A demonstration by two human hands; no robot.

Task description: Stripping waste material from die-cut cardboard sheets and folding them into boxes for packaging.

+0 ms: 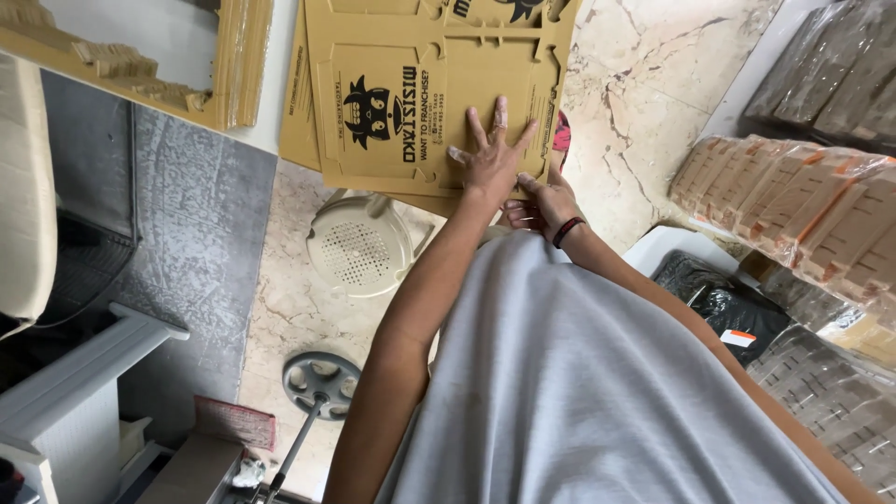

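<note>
A flat cardboard sheet (411, 103) lies on a stack of the same sheets, above a plastic stool (359, 245) on the floor (644, 84). The left hand (490, 159) rests flat on the sheet; the right hand (541, 205) sits at its near edge. Wrapped cardboard bundles (793, 201) lie to the right.

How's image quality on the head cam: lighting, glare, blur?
Head view: soft even daylight, no hard shadows; left hand flat on the flat cardboard sheet is sharp, right hand beneath it too; mild sheen on the marble floor and plastic-wrapped cardboard bundles; edges look stretched by the wide lens.
</note>
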